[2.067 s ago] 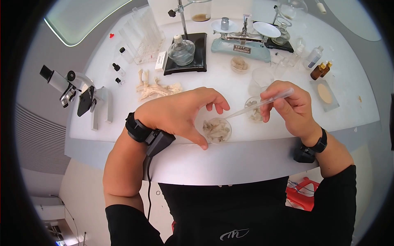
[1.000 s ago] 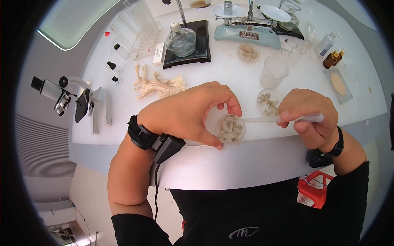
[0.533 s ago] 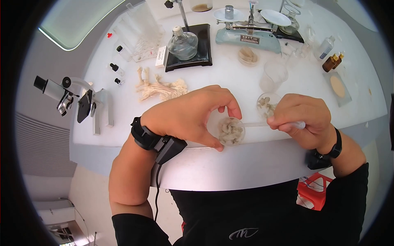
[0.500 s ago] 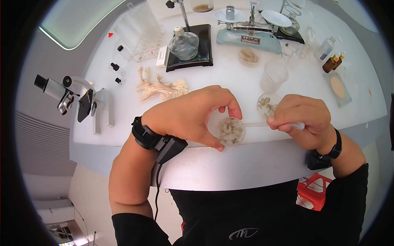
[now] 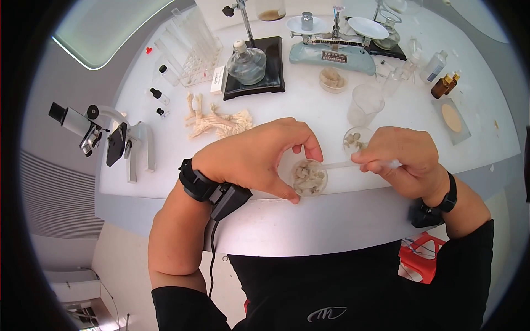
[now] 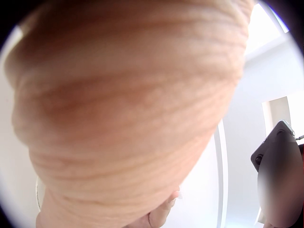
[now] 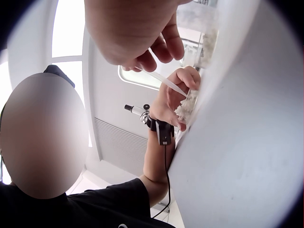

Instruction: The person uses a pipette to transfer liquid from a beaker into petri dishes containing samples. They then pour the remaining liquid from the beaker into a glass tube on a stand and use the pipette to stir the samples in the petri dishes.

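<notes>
In the head view my left hand [image 5: 265, 151] curves its thumb and index finger around a small clear petri dish [image 5: 326, 179] near the table's front edge. Pale grey-beige clumps [image 5: 309, 177] fill the dish. My right hand [image 5: 406, 157] pinches a translucent plastic dropper [image 5: 339, 165], held slanting low, with its thin end at the dish's right rim. The right wrist view shows the dropper [image 7: 166, 81] pointing down at the clumps beside the left fingers. A second petri dish [image 5: 358, 127] with similar pieces is partly hidden behind the right hand. The left wrist view is mostly filled by skin.
A clear beaker [image 5: 365, 102] stands behind the second dish. Farther back are a balance [image 5: 331, 56], a glass alcohol lamp [image 5: 246, 66] on a black stand base and another filled dish [image 5: 333, 80]. A microscope [image 5: 72, 118] and frayed cream rope [image 5: 221, 118] are at left.
My right hand has turned over and lowered, so the dropper's bulb end, formerly raised, now lies lower and flatter. The left hand keeps its place around the dish.
</notes>
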Demonstrator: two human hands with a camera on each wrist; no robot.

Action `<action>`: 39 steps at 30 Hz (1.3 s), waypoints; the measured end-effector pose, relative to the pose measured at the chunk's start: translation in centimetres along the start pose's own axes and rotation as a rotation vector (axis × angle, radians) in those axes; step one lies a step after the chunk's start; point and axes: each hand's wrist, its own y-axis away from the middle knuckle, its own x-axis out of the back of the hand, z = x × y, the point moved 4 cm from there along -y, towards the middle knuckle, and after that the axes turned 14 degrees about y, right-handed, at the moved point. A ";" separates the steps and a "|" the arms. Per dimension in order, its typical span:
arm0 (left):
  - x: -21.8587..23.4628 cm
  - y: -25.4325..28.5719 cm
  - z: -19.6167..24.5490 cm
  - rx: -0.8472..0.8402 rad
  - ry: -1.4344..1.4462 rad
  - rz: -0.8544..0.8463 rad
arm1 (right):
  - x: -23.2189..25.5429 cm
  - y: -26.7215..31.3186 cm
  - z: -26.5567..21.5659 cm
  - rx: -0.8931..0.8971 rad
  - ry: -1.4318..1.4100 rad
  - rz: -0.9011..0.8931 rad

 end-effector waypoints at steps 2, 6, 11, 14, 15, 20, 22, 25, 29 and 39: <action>0.1 -0.1 0.1 0.018 -0.016 -0.012 | 0.1 0.1 0.3 -0.018 0.017 0.006; 0.0 -0.1 -0.1 -0.015 0.003 -0.012 | 0.2 -0.1 0.6 -0.064 -0.015 -0.008; 0.0 -0.1 -0.1 -0.010 0.002 -0.015 | 0.1 0.0 0.6 -0.075 -0.045 -0.006; 0.0 -0.1 -0.2 -0.006 0.011 -0.015 | 0.1 0.0 0.7 -0.110 -0.057 -0.022; 0.0 -0.1 -0.2 -0.006 0.010 -0.014 | 0.1 0.0 0.7 -0.109 -0.057 -0.022; 0.0 -0.1 -0.1 -0.007 -0.004 -0.012 | 0.0 0.1 0.8 -0.130 -0.081 -0.006; 0.0 -0.1 -0.1 -0.003 -0.003 -0.010 | 0.1 0.1 0.7 -0.125 -0.080 -0.010; 0.0 -0.2 0.0 0.002 -0.006 -0.010 | 0.2 0.1 0.7 -0.114 -0.073 -0.014; 0.0 -0.2 0.0 0.001 -0.010 -0.014 | 0.2 0.1 0.7 -0.115 -0.073 -0.017; 0.1 -0.2 -0.1 -0.008 0.000 -0.026 | 0.3 0.1 0.8 -0.115 -0.063 -0.018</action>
